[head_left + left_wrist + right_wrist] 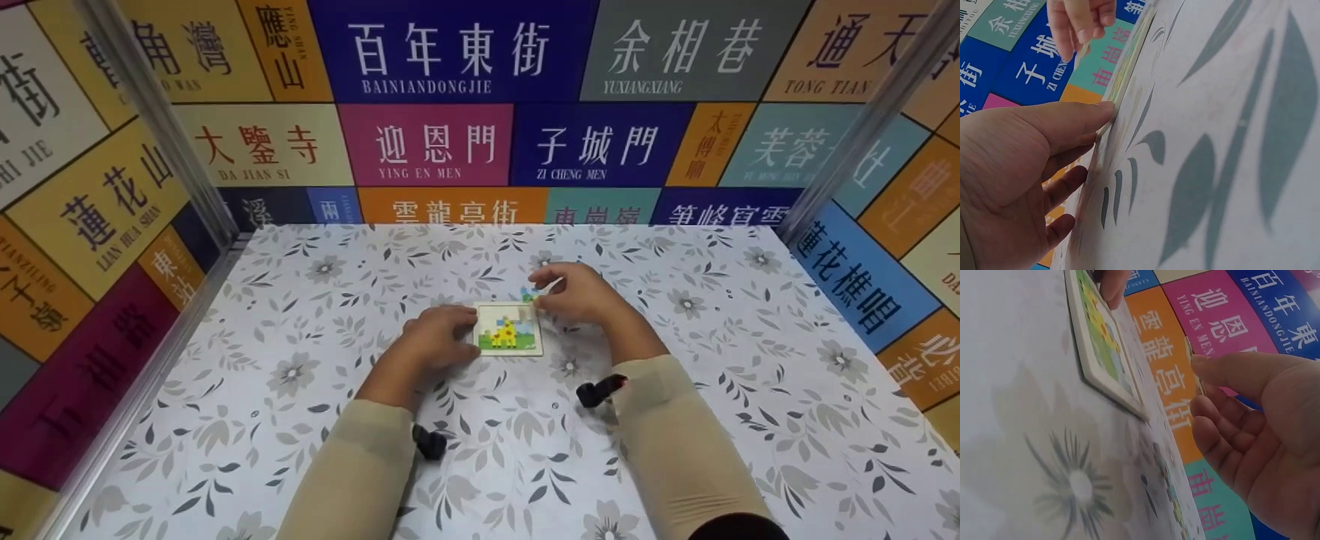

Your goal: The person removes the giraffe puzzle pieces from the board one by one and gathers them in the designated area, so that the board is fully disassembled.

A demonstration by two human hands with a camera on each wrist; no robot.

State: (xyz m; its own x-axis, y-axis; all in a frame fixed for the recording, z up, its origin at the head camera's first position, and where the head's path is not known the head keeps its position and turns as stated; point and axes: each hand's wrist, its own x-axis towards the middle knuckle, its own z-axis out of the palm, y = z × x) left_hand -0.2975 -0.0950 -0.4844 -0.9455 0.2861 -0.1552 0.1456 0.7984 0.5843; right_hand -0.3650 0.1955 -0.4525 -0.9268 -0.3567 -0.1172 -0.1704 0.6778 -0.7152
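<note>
A small square jigsaw puzzle board with a cream frame lies on the table, a yellow giraffe picture filling its lower part. My left hand holds the board's left side, thumb at the near corner and fingers farther up. In the left wrist view that thumb touches the board's edge. Beyond the far right corner, my right hand pinches a thin puzzle piece between thumb and fingers, raised above the table. The piece is seen nearly edge-on, so its print is hidden.
Loose blue-green puzzle pieces lie just past the board's far right corner, partly behind the right hand. A white flowered cloth covers the table. Panels with colourful lettering stand at the back and sides.
</note>
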